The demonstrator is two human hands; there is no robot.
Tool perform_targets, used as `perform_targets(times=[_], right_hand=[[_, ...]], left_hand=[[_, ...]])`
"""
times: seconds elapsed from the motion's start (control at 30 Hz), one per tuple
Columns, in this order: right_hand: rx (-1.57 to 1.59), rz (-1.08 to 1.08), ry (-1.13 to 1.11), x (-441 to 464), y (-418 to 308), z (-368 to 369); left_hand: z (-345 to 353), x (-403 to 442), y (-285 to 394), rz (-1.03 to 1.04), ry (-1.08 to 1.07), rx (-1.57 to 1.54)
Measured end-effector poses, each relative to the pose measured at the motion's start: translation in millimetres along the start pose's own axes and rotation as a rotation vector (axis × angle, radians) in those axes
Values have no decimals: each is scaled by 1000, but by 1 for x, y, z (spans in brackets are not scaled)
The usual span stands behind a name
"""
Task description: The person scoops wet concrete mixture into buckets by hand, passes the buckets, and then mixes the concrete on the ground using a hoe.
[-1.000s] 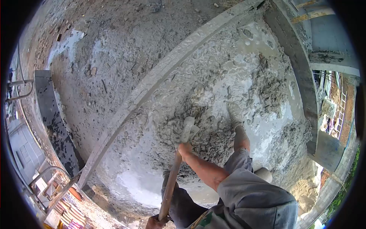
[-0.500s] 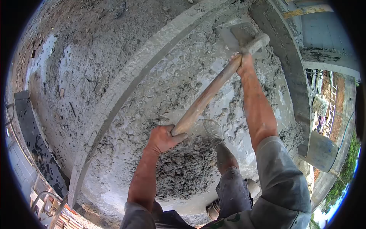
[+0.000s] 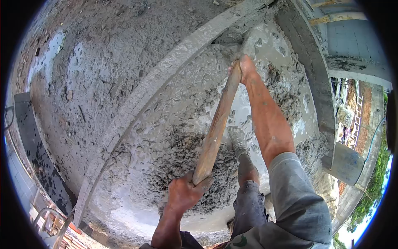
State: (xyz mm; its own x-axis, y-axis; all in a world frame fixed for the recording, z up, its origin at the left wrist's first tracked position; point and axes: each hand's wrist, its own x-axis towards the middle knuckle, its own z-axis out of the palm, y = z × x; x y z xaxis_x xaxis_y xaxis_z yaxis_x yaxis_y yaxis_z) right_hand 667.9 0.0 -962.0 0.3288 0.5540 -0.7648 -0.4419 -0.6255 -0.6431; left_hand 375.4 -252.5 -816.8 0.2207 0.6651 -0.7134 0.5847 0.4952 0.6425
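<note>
A wooden handle [image 3: 217,124] runs slantwise across the middle of the head view. My left hand [image 3: 184,191] is closed round its lower end. Farther up, my right hand [image 3: 244,68] grips the handle close to the mud-coated tool head [image 3: 250,41], whose blade is partly hidden in wet grey mix. Around and below the handle lies wet cement mix [image 3: 182,145], lumpy and darker near my legs, with pale watery patches. A mud-covered boot [image 3: 237,139] stands in the mix to the right of the handle.
A long grey board [image 3: 137,95] edges the mix on the left, and another board [image 3: 309,62] on the right. Beyond the left one is muddy ground [image 3: 95,66]. A bluish drum [image 3: 347,164] and a ladder [image 3: 357,118] are at the right. Metal bars [image 3: 49,216] show lower left.
The tool head has swung left and down into the mix from the upper right. My right hand has moved left with it, and my left hand has come lower and nearer my body.
</note>
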Motion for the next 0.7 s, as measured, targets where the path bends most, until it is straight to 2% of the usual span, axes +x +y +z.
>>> perform_targets(times=[0.07,0.1,0.2,0.27,0.33,0.4,0.47,0.5,0.53,0.57,0.6,0.67,0.7], right_hand=[[18,53,-13,-34,19,-7],[39,74,-18,-52,30,0],[209,141,20,-79,60,3],[164,204,2,-99,101,10],[164,295,16,-126,154,22],[107,410,55,-169,196,17],[204,469,4,-191,275,2],[158,588,91,-219,304,1],[220,718,88,-224,368,-16],[183,750,167,-272,367,-12],[235,784,95,-292,396,-21],[327,850,126,-342,384,-37],[313,807,128,-352,368,-47]], left_hand=[[7,-35,-5,-30,-14,70],[3,-49,-16,-54,-28,-55],[-24,-88,-32,-75,-36,108],[-32,-126,-44,-154,-17,190],[-37,-165,-73,-254,6,156],[-37,-215,-92,-322,-27,268],[-33,-241,-108,-372,-13,393],[-28,-265,-114,-430,-31,470],[-21,-284,-120,-476,-59,494],[-24,-307,-124,-532,-101,536],[-37,-322,-117,-659,-250,446],[-43,-356,-116,-675,-276,416],[-39,-368,-122,-704,-300,365]])
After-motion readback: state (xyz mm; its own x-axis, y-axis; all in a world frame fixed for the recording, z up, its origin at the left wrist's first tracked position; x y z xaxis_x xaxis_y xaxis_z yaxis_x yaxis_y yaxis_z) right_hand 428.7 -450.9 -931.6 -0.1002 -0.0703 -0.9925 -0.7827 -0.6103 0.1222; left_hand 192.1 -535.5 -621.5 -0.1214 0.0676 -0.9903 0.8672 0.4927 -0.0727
